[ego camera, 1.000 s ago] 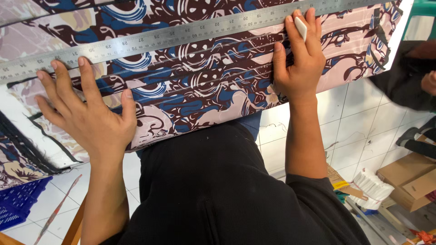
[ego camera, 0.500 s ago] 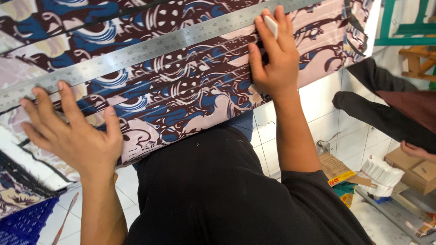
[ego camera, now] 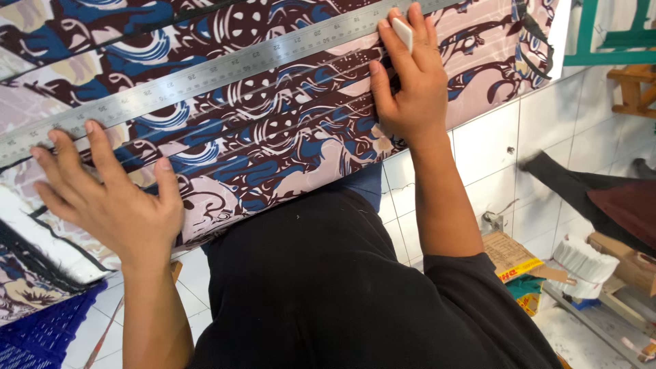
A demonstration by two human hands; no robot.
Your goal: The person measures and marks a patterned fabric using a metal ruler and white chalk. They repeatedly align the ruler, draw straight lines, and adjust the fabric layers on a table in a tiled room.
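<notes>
1 long steel ruler lies across 1 brown, blue and cream patterned cloth; the left hand presses flat, fingers spread, while the right hand pinches 1 white chalk piece.

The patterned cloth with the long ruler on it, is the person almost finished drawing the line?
Done: the long steel ruler lies across the brown, blue and cream patterned cloth, and the left hand is spread flat beside it. In hand: the right hand holds a small white piece of chalk at the ruler's edge. Left: no chalk line shows on the busy print, so how much remains cannot be told.
</notes>
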